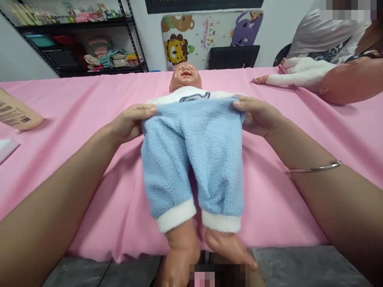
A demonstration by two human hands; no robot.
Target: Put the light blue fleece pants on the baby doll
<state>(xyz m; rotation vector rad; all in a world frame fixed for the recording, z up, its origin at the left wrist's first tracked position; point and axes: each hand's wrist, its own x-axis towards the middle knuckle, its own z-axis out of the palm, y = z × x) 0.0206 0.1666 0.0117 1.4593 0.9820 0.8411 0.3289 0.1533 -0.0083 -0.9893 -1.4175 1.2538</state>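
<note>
Our workpiece is a pair of blue trousers (215, 159), set in front of a baby doll (185, 75) that lies face up, head away from us. The doll's lower legs (181, 247) emerge from both white cuffs (176, 215), so we judge the leg-threading stage complete and the step in hand to be positioning the waistband (194, 105). The waistband spans the torso, with part of the doll's white shirt (170, 95) exposed above it.

Grip: our left hand (127, 121) and our right hand (260, 115) each pinch one upper corner of the trousers. Each thumb bears on the front face, with no visible gap between thumb and fabric; the finger positions behind the fabric are hidden. We cannot tell whether the rear of the waistband lies under the doll's back.

Next-move requirement, in our judgement: any further adjustment calls for equal tension on both corners, with the waistband kept level. A one-sided pull could twist the seat.

Surroundings: the doll rests on a pink cloth (275, 207), its feet reaching past the near edge. A beige bottle (20, 111) lies at far left. At upper right, a second doll (350, 79) lies near a person in white (317, 36). Shelving (74, 26) stands beyond the table.
</note>
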